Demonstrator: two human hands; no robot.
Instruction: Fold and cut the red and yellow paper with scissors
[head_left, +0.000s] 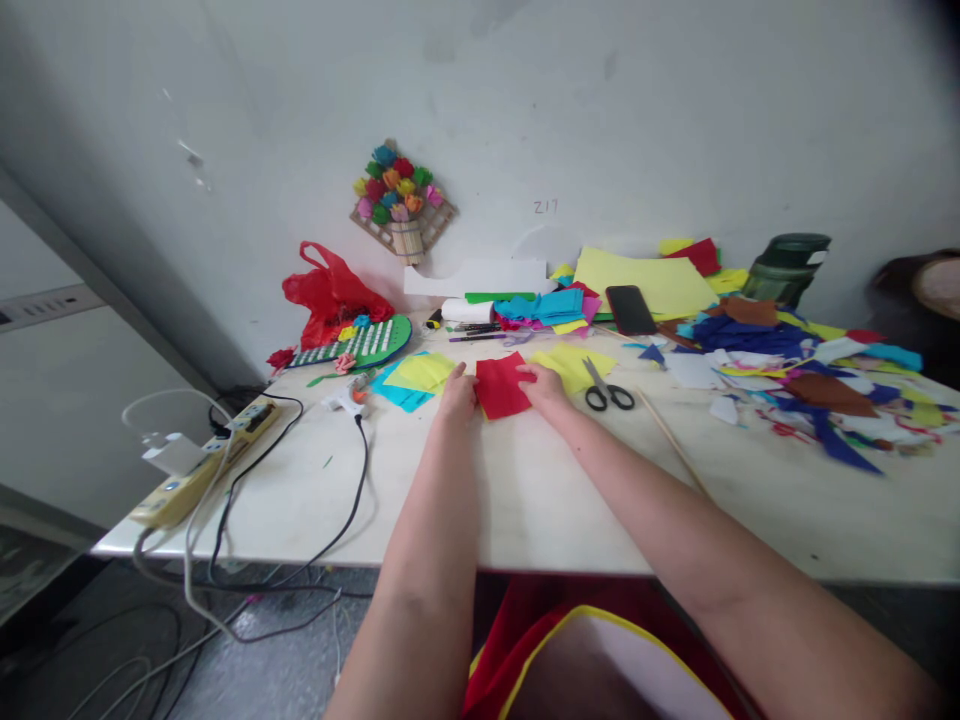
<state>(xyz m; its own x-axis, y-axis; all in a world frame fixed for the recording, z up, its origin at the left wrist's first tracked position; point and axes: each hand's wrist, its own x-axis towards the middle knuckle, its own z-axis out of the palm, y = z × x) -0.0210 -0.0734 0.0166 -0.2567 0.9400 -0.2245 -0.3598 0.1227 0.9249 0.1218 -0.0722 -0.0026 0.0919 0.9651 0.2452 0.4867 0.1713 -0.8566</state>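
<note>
A red square sheet [505,388], paper or thin cloth, lies on the table between my hands, with a thin yellow edge showing under its lower left. My left hand [456,396] grips its left edge, fingers closed. At the right edge, the thumb and fingers of my right hand [544,388] pinch the sheet. Yellow squares [424,373] overlap a blue sheet [401,392] just left of my left hand. More yellow sheets [574,366] lie beyond my right hand, and black-handled scissors [609,396] rest against them.
A hot glue gun [349,400] with its cord and a power strip [202,470] occupy the left side. A wooden stick [671,440] lies near my right forearm. Scraps [817,385] pile up at right, near a phone [630,310] and a green bottle [786,268].
</note>
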